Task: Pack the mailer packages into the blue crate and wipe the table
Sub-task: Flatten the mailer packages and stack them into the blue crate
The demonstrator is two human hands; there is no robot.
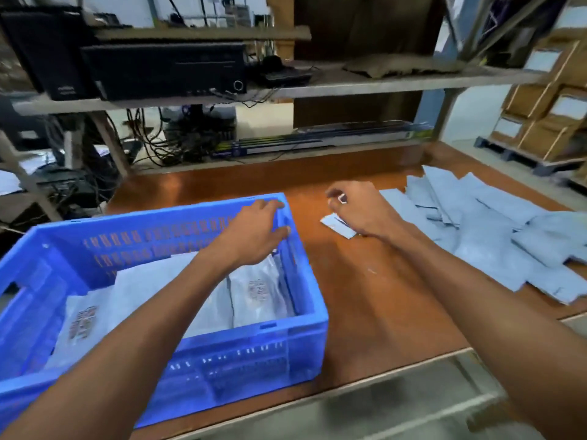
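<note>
Left hand [254,231]: gripping the right rim of the blue crate [295,341], steadying it.
Right hand [355,211]: fingers pinched on a small pale slip [338,226] lying on the worktop [365,296].
Mailer packages [495,236]: loose heap at the right; several already in the crate [190,296].
Doing it well: I'd hold the crate firm, clear the slip, then lay mailers flat, stacked evenly, before wiping.

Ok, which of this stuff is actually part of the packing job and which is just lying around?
Part of the job:
- blue slotted plastic crate, left hand gripping its corner
- grey plastic mailer packages inside it
- loose pile of grey mailers on the table
- brown wooden table

Just lying about:
- black electronics boxes on the shelf
- tangled black cables
- stacked cardboard boxes
</note>
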